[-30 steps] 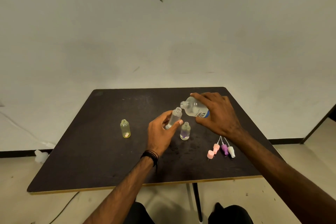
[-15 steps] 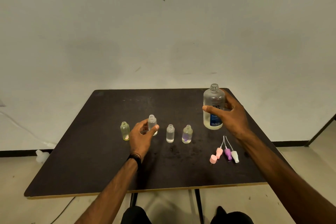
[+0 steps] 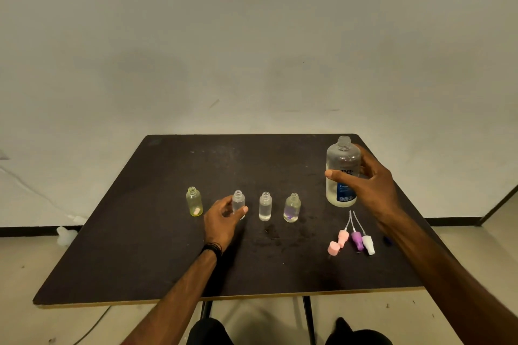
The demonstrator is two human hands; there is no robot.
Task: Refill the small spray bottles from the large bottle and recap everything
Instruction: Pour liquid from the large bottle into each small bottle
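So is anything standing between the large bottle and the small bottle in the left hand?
Yes. Two open small bottles, a clear one and a purple-tinted one, stand in the row between the large bottle and the left hand's bottle.

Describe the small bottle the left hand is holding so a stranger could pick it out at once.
On the dark square table four small uncapped bottles stand in a row. It is the small clear plastic bottle second from the left, between the yellow-tinted small bottle and another clear small bottle. It alone has the left hand round it.
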